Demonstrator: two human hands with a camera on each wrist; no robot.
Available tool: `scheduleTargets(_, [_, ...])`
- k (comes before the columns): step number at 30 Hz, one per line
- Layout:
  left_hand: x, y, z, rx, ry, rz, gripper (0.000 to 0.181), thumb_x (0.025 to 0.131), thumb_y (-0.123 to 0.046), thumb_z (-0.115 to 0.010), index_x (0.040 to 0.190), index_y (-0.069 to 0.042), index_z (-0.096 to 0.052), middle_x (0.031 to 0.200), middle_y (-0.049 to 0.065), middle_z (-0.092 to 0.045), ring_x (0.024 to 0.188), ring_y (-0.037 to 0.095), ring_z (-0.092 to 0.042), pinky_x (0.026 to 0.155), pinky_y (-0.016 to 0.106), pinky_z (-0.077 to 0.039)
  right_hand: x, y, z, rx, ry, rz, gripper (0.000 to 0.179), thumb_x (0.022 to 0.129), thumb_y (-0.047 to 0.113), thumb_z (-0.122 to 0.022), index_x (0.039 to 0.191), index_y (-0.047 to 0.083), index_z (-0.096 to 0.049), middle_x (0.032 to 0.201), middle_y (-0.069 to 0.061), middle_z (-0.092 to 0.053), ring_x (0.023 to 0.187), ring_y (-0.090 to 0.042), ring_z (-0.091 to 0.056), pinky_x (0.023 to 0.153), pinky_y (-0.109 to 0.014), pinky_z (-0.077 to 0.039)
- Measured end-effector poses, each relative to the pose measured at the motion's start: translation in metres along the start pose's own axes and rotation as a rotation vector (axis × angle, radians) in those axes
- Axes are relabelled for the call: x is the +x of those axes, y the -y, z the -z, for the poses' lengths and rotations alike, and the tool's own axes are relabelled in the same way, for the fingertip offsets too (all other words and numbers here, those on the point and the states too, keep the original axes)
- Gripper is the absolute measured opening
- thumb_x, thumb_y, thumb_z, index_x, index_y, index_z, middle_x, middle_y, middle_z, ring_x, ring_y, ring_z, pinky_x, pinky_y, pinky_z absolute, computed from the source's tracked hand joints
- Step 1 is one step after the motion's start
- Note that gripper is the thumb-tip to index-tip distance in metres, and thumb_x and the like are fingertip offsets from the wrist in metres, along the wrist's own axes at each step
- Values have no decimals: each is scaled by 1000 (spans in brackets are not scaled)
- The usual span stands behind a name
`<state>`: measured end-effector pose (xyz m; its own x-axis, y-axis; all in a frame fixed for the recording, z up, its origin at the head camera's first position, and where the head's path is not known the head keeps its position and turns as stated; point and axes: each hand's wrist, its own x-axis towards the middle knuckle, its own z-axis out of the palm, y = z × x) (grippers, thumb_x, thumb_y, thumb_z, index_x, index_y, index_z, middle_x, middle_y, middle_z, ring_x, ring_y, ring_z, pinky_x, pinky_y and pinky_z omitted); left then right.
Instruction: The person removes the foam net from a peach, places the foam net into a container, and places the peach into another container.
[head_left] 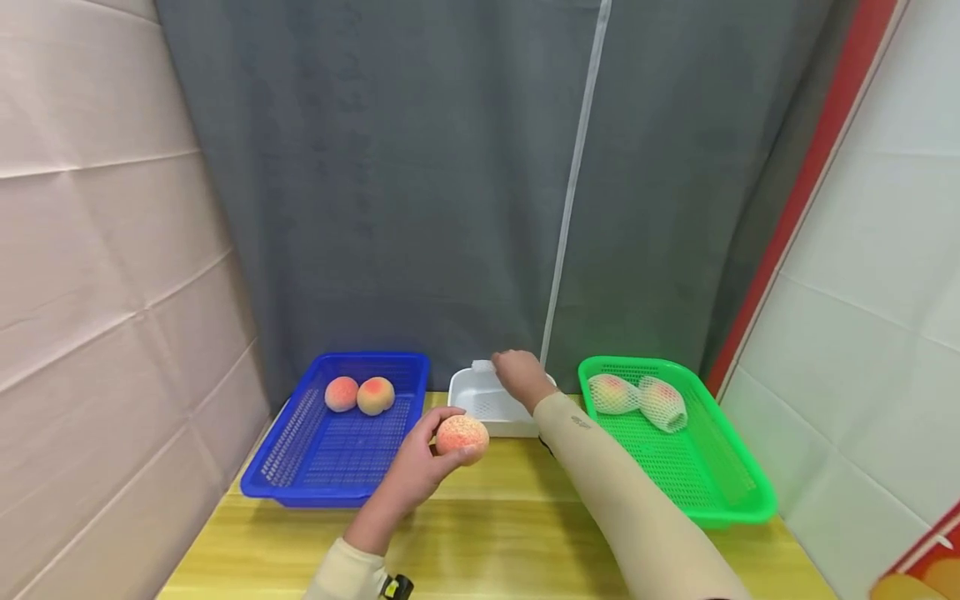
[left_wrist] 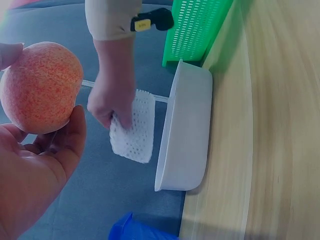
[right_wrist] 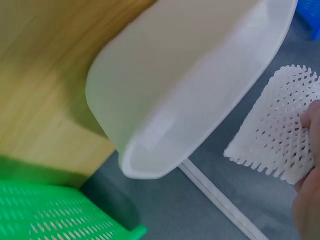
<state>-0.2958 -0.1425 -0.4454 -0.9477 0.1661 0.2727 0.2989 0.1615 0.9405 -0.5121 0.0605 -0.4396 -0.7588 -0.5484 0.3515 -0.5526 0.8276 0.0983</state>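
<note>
My left hand (head_left: 412,471) grips a pinkish-orange peach (head_left: 462,437) between thumb and fingers, in front of the white bin (left_wrist: 192,125). The same peach fills the upper left of the left wrist view. Above the bin, my right hand (head_left: 521,377) pinches a flat white foam fruit net (right_wrist: 280,122). Most of the net is hidden by the hand in the head view, but both wrist views show its mesh. The net and the peach are apart.
A blue basket (head_left: 341,467) on the left holds two bare peaches (head_left: 376,396). To the right stands a green basket (head_left: 738,454) with two peaches in foam nets (head_left: 662,403). All three containers rest on a wooden table (head_left: 480,521), with a grey curtain (head_left: 412,208) behind.
</note>
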Motion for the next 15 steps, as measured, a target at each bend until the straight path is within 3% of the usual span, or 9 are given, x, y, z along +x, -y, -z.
scheduleTargets(6, [0,-2,0,6,-12,1,56,95,-18,-89,145,-14,-63,138,14,-61,113,26,-66,87,32,-62,6,8,-24,-81,-55,44,13,103,1,-70,101,10,-78,85,-5,-77,75,-24,-75,72,-38,-64])
scheduleTargets(15, [1,1,-2,2,-15,11,56,95,-18,-88,145,-13,-63,138,14,-60,113,26,-66,87,31,-62,8,11,-41,-121,-77,39,15,97,-2,-77,91,12,-78,81,-5,-75,73,-23,-73,70,-39,-64])
